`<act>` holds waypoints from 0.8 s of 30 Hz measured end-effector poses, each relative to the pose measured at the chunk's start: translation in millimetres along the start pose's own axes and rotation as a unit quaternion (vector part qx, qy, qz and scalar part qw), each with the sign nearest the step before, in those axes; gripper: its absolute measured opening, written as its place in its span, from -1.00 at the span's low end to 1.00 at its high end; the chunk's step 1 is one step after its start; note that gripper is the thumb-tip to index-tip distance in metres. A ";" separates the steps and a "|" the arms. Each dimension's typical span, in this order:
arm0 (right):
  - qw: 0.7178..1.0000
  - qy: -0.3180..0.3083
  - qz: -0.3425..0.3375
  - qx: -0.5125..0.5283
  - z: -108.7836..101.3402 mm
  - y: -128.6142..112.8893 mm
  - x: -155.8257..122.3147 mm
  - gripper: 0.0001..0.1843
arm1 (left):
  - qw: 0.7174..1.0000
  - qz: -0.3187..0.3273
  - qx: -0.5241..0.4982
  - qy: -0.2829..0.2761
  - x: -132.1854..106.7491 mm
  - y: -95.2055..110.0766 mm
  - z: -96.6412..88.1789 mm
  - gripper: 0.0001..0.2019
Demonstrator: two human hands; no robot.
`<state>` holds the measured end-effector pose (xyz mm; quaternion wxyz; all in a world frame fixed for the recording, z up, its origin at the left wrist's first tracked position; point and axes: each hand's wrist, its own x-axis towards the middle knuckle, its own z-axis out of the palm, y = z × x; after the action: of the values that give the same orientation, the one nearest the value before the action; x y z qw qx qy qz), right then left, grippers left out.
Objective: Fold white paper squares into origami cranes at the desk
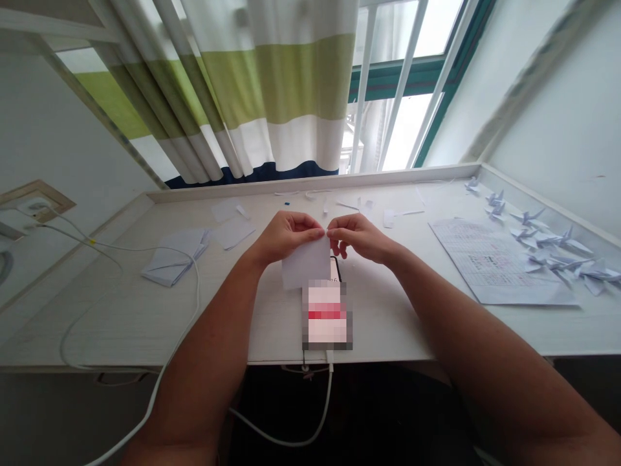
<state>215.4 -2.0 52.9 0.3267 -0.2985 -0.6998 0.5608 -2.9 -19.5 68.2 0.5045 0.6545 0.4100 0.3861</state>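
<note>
A small white paper sheet (pixel 305 264) hangs above the middle of the pale desk (pixel 121 310). My left hand (pixel 284 236) pinches its top edge at the upper right corner. My right hand (pixel 356 236) pinches the same edge right beside it, fingertips almost touching the left ones. Under the paper a phone (pixel 326 317) lies flat near the desk's front edge, its screen blurred out.
A stack of white paper squares (pixel 174 259) lies at the left. A printed sheet (pixel 495 262) and several folded paper cranes (pixel 548 249) lie at the right. Paper scraps (pixel 339 206) are scattered by the windowsill. White cables (pixel 194 304) trail over the desk's left side and front edge.
</note>
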 end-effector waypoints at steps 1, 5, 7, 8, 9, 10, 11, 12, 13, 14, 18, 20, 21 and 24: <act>1.000 -0.008 -0.002 0.002 -0.2 0.1 -0.2 -0.78 | 1.000 -0.006 -0.003 -0.013 -0.3 0.5 0.1 -0.69; 1.000 -0.019 -0.014 -0.001 0.7 -3.6 -1.8 -0.76 | 0.999 -0.017 -0.002 -0.039 -1.9 2.7 0.7 -0.66; 0.999 -0.026 -0.014 -0.015 2.4 -6.5 -2.9 -0.75 | 0.998 -0.020 0.003 -0.060 -3.0 4.2 0.1 -0.66; 0.999 -0.029 -0.014 -0.022 3.6 -7.7 -3.3 -0.74 | 0.997 -0.023 0.006 -0.074 -3.7 5.1 -0.3 -0.66; 0.999 -0.030 -0.016 -0.029 4.9 -8.7 -3.7 -0.74 | 0.996 -0.026 0.007 -0.086 -4.3 6.1 -0.7 -0.66; 0.999 -0.029 -0.019 -0.036 6.4 -9.5 -4.1 -0.73 | 0.995 -0.027 0.006 -0.096 -4.9 7.1 -1.0 -0.66; 0.999 -0.025 -0.025 -0.041 8.1 -10.1 -4.4 -0.73 | 0.995 -0.027 0.003 -0.101 -5.4 7.9 -1.2 -0.66; 0.998 -0.017 -0.031 -0.043 9.7 -10.6 -4.6 -0.73 | 0.994 -0.026 -0.002 -0.103 -5.8 8.5 -1.2 -0.65; 0.998 -0.008 -0.037 -0.044 11.3 -11.0 -4.9 -0.73 | 0.994 -0.024 -0.010 -0.104 -6.0 8.9 -1.0 -0.64; 0.998 0.002 -0.041 -0.043 12.9 -11.3 -5.1 -0.74 | 0.994 -0.021 -0.019 -0.104 -6.0 8.8 -0.7 -0.63; 0.997 0.024 -0.050 -0.045 17.4 -12.1 -5.8 -0.74 | 0.994 -0.016 -0.045 -0.103 -5.0 6.2 0.5 -0.60; 0.997 0.029 -0.053 -0.047 18.9 -11.7 -5.9 -0.73 | 0.993 -0.015 -0.054 -0.101 -4.3 4.5 0.7 -0.60; 0.997 0.034 -0.055 -0.047 19.6 -11.3 -5.9 -0.73 | 0.993 -0.014 -0.058 -0.099 -4.1 3.8 0.7 -0.60; 0.996 0.051 -0.062 -0.045 21.8 -9.5 -5.9 -0.73 | 0.994 -0.008 -0.066 -0.092 -3.7 2.2 0.5 -0.60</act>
<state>201.3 -21.3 58.1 0.3821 -0.2974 -0.7237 0.4917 -3.4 -23.4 70.0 0.5852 0.6491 0.3405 0.3468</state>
